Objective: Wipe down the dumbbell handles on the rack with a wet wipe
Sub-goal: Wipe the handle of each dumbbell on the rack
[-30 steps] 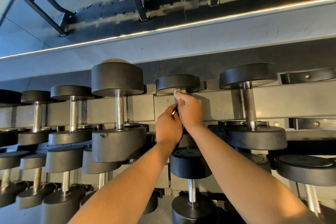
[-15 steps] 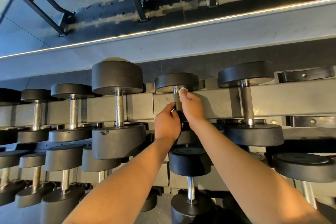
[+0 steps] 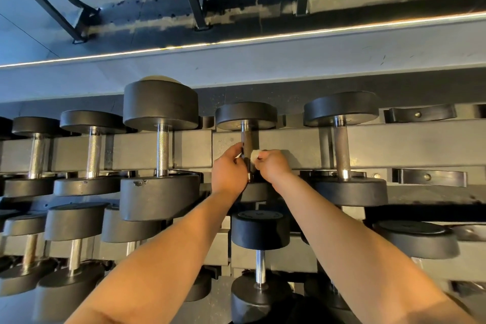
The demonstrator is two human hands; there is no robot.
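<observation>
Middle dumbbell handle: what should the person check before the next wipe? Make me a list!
1. Is the wet wipe held? Ok, the right hand pinches it.
2. Is it on the handle? Ok, it touches the right side.
3. Is the handle steadied? Ok, the left hand grips it.
4. Is the dumbbell resting on the rack? Ok.
5. Is the wipe wet enough? Cannot tell.
6. Is the bare upper part of the handle clean? Cannot tell.
</observation>
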